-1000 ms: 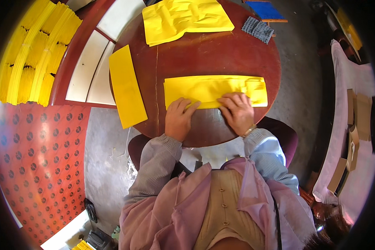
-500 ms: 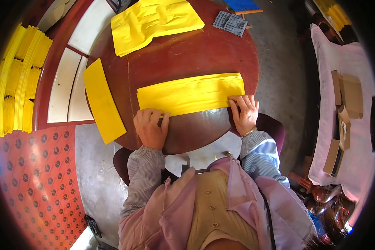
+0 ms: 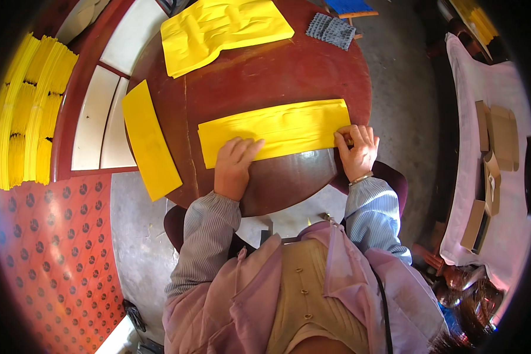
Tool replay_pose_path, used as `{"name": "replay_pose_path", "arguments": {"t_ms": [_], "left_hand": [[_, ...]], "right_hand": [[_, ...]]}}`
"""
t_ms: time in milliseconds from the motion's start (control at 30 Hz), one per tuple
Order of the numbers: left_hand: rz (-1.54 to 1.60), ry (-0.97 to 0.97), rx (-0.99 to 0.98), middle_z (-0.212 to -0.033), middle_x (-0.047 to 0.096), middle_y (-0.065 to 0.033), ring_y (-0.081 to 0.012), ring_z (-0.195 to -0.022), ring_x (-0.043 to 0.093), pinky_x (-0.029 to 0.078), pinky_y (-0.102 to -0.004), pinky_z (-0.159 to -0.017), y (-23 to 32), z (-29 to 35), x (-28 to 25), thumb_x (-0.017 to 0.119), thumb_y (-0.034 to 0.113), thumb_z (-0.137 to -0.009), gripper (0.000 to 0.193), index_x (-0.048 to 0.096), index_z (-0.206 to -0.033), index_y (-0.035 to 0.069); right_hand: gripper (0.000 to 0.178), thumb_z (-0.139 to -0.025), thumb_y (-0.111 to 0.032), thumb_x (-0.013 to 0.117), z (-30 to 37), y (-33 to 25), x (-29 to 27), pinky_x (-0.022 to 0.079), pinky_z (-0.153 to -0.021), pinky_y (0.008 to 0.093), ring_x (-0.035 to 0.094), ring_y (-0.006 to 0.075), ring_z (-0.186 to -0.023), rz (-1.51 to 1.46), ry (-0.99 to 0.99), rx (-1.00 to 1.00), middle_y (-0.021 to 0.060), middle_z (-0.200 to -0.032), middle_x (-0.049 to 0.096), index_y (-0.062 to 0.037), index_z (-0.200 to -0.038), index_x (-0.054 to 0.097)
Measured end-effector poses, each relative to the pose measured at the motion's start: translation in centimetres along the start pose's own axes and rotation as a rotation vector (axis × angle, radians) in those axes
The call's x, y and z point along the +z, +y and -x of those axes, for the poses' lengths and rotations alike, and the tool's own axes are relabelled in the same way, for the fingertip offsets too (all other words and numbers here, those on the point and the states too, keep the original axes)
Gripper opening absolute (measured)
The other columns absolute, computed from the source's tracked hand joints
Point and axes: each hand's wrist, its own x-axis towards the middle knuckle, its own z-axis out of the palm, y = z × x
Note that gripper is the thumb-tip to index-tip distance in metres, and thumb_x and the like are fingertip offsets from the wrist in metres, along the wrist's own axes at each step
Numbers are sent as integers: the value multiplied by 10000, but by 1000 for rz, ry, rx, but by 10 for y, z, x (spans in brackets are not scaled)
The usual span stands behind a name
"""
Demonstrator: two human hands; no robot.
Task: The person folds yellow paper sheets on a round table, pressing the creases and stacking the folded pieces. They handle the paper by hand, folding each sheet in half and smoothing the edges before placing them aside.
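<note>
A long folded stack of yellow paper (image 3: pixel 277 127) lies across the near part of the round red-brown table (image 3: pixel 265 76), its surface creased lengthwise. My left hand (image 3: pixel 235 168) rests on its near edge, left of the middle, with the fingers stretched out over the paper. At the near right corner, my right hand (image 3: pixel 359 152) has thumb and bent fingers closed on the stack's end. A flat folded yellow strip (image 3: pixel 152 141) lies at the table's left rim. Farther back is a wide, wrinkled pile of yellow sheets (image 3: pixel 224 35).
A grey bumpy pad (image 3: pixel 330 30) sits at the table's far right edge, near a blue-topped stool (image 3: pixel 351 6). Tall yellow paper bundles (image 3: pixel 26 112) stand at far left. Opened cardboard boxes (image 3: pixel 501 138) lie on a pink-covered surface (image 3: pixel 463 76) at right.
My left hand has slid right and farther onto the stack, from near its left corner. My right hand has shifted slightly to the stack's right end.
</note>
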Motion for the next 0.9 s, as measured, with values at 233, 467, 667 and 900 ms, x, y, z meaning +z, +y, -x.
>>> {"name": "replay_pose_path", "arguments": {"t_ms": [233, 467, 667, 900], "left_hand": [[34, -153, 45, -1186, 704, -84, -312, -1099, 653, 512, -443, -958, -5, 0, -4, 651, 74, -865, 414, 752, -1263, 131], [-9, -68, -124, -1108, 692, -100, -335, -1077, 640, 504, -452, -943, -8, 22, -18, 665, -20, -821, 375, 767, -1156, 114], [-98, -113, -286, -1060, 695, -112, -358, -1079, 636, 500, -459, -952, -7, 34, -60, 657, -20, -820, 299, 767, -1081, 76], [82, -31, -199, -1179, 708, -155, -384, -1140, 639, 473, -544, -1039, 21, -31, -18, 667, 73, -931, 273, 728, -1196, 49]], "right_hand": [[141, -882, -161, 775, 0, -69, 20, 468, -904, 442, 629, 273, -1036, -227, -87, -342, 21, -1078, 706, -152, -1023, 768], [154, -908, -197, 771, 10, -70, 26, 468, -918, 438, 621, 275, -1076, -185, -111, -236, 37, -1111, 698, -154, -1056, 777], [155, -955, -213, 750, 18, -44, 18, 436, -938, 491, 611, 290, -1081, -118, -88, -177, 35, -1113, 698, -153, -1092, 791], [152, -958, -216, 748, 12, -48, 20, 437, -932, 483, 613, 280, -1073, -120, -83, -200, 25, -1114, 696, -171, -1095, 798]]}}
